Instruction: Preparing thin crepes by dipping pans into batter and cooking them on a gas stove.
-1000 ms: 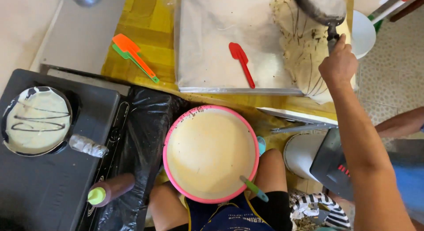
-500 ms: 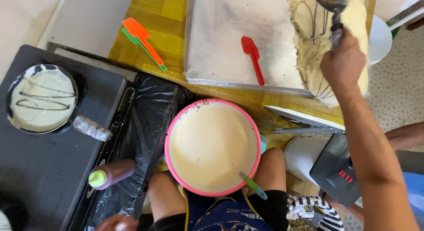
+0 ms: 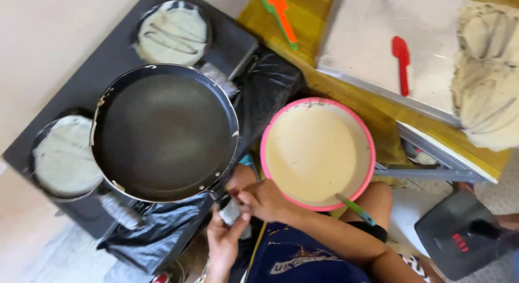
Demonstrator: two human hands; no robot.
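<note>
A large empty black frying pan rests over the dark stove top, between two smaller pans. Its grey wrapped handle points toward me. My right hand is closed over the handle from the right. From below, my left hand grips the same handle. A pink-rimmed bowl full of pale batter sits on my lap just right of my hands, with a green-handled ladle leaning on its near edge.
Two smaller pans hold pale crepes. On the yellow table is a paper-lined tray with a red spatula and stacked crepes. Orange and green spatulas lie at the back. A black bag drapes beside the stove.
My right hand has brought the pan back from over the tray at the far right to the stove. My left hand has joined it on the handle. The view has swung left.
</note>
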